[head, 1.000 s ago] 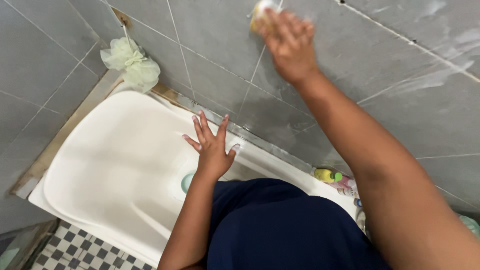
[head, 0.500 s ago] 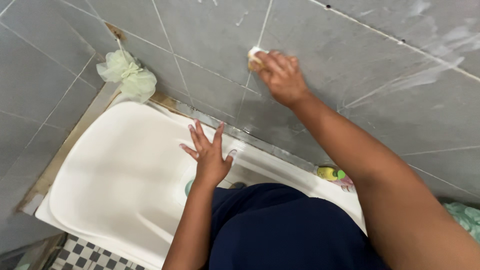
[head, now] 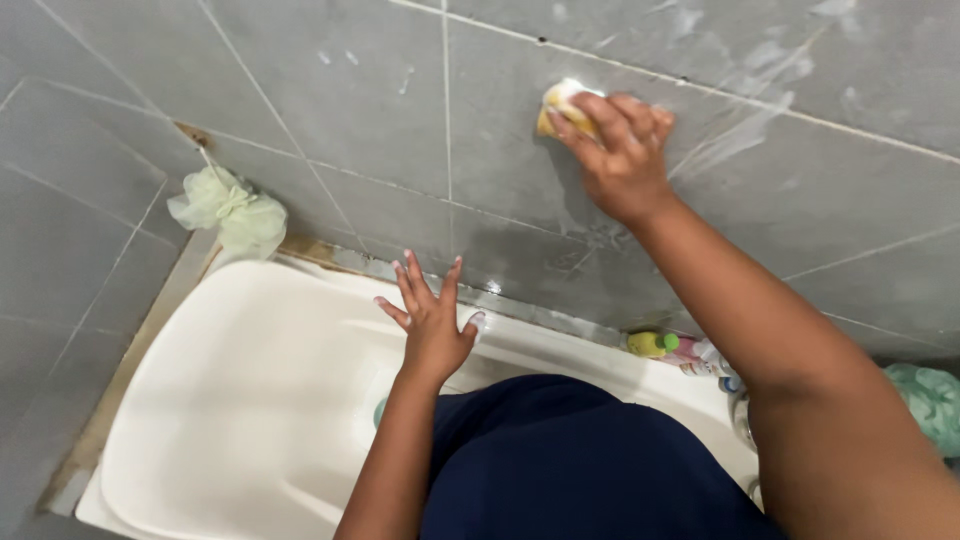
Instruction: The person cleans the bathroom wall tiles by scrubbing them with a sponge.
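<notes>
From the head view, we see our right hand (head: pixel 618 150) stretched up and forward on a long, nearly straight arm, fingers curled over a yellow sponge (head: pixel 562 106) and pressing it flat against the grey tiled wall (head: pixel 380 120), just right of a vertical grout line and just under a slanting one. Soapy streaks mark the tiles around and below it. Our left hand (head: pixel 432 322) is released, fingers spread wide, palm braced on the back rim of the white bathtub (head: pixel 230 400) where the rim meets the wall.

Left of the sponge the wall runs bare to the corner, where a pale green bath pouf (head: pixel 232 212) hangs above the tub's end. Below our right forearm, small bottles (head: pixel 672 348) crowd the rim against the wall, and a teal pouf (head: pixel 930 400) sits at the far right edge.
</notes>
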